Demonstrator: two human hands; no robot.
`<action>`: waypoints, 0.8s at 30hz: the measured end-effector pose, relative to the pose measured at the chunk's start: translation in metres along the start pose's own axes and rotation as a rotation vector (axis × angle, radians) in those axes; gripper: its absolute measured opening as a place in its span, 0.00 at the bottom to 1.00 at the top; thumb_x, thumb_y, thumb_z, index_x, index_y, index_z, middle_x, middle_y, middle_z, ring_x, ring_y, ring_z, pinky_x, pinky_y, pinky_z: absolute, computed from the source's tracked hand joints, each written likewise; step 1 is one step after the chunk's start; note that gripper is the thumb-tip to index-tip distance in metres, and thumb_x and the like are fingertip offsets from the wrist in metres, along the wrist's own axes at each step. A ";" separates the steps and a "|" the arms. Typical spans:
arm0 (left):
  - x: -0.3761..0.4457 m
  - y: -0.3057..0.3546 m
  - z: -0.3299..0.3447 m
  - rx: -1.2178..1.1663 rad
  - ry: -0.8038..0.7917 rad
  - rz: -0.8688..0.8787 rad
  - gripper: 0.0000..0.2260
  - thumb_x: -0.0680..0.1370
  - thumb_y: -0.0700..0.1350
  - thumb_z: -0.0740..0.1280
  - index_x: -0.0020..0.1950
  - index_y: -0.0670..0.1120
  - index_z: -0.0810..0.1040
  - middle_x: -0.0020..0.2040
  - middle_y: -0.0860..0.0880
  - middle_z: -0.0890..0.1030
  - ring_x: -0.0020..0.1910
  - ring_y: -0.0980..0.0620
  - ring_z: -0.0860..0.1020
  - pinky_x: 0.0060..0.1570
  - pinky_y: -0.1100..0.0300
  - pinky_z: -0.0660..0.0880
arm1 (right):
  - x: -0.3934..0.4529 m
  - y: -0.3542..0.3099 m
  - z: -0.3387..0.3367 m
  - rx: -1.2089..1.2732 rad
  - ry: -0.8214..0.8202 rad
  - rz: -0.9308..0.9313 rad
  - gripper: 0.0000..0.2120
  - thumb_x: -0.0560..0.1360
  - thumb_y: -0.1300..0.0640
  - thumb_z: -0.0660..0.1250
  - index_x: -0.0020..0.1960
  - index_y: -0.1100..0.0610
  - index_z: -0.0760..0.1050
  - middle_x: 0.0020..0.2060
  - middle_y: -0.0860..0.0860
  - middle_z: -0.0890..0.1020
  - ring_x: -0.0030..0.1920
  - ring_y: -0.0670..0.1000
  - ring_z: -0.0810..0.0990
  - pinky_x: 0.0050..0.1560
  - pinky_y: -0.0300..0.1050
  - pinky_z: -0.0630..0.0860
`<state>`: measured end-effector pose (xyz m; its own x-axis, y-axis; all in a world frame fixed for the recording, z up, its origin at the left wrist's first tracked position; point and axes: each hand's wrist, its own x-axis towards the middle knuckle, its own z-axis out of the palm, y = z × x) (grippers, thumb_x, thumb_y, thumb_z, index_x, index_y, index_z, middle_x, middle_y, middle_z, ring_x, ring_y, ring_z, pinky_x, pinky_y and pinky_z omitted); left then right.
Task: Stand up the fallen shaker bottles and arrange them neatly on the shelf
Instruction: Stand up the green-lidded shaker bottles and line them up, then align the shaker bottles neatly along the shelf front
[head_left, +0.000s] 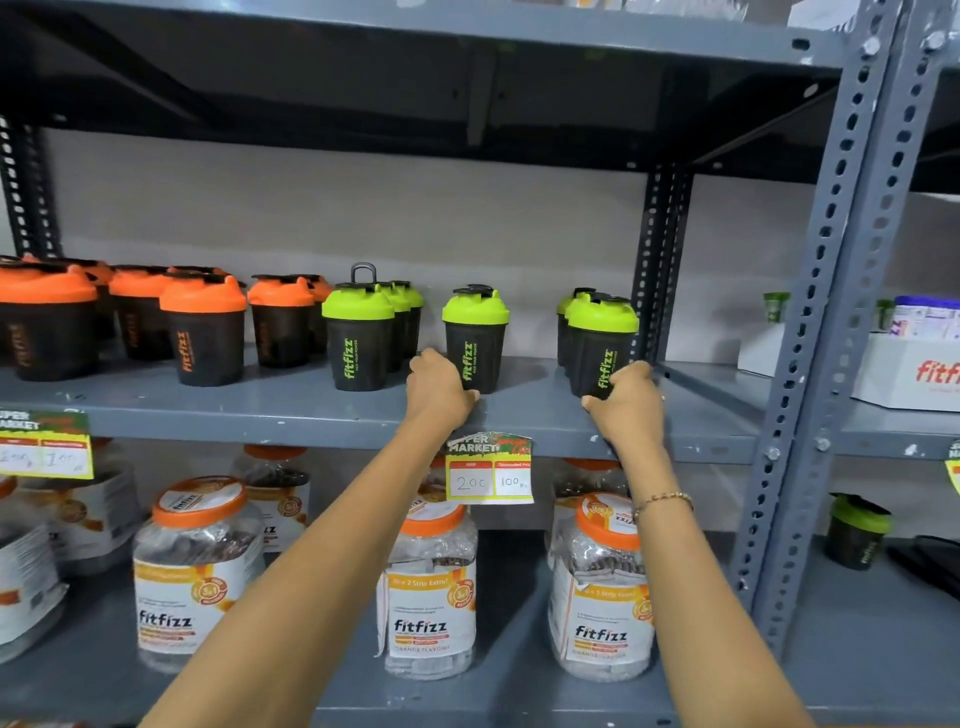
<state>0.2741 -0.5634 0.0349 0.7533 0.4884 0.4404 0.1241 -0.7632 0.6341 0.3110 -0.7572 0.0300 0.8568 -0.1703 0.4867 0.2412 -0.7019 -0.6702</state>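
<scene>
Left hand (438, 392) gripped the base of the middle green-lid shaker (475, 338) — upright, standing alone on the grey shelf (291, 410). Right hand (626, 402) was closed around the front right green-lid shaker (600, 345) — also upright, by the rear post (657, 260).

Bare shelf (530, 410) gap between two green-lidded shakers (475, 338).

Grey slotted-steel rack (852, 270) — pale bare wall (363, 208) behind.
</scene>
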 end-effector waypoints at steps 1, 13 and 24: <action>-0.003 -0.010 -0.007 -0.011 0.041 0.030 0.28 0.74 0.47 0.72 0.67 0.37 0.64 0.65 0.39 0.70 0.64 0.40 0.71 0.60 0.51 0.69 | -0.011 -0.011 0.005 0.014 0.017 -0.044 0.18 0.73 0.57 0.71 0.58 0.61 0.71 0.57 0.59 0.80 0.60 0.62 0.78 0.57 0.52 0.74; 0.022 -0.175 -0.155 -0.042 0.560 -0.072 0.33 0.72 0.39 0.72 0.71 0.34 0.59 0.69 0.35 0.61 0.67 0.37 0.62 0.66 0.53 0.59 | -0.073 -0.182 0.118 0.238 -0.402 -0.239 0.38 0.68 0.48 0.76 0.67 0.67 0.63 0.64 0.62 0.74 0.65 0.60 0.74 0.62 0.49 0.71; 0.073 -0.208 -0.175 -0.053 0.086 -0.283 0.42 0.68 0.51 0.77 0.70 0.35 0.57 0.69 0.36 0.67 0.68 0.37 0.67 0.66 0.46 0.67 | -0.064 -0.206 0.165 0.258 -0.415 -0.072 0.40 0.68 0.54 0.76 0.68 0.65 0.55 0.67 0.61 0.70 0.66 0.60 0.72 0.62 0.50 0.71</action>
<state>0.1897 -0.2952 0.0467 0.6356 0.7144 0.2925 0.2854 -0.5695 0.7709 0.2815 -0.4871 0.0441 0.9303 0.1993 0.3079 0.3667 -0.4987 -0.7854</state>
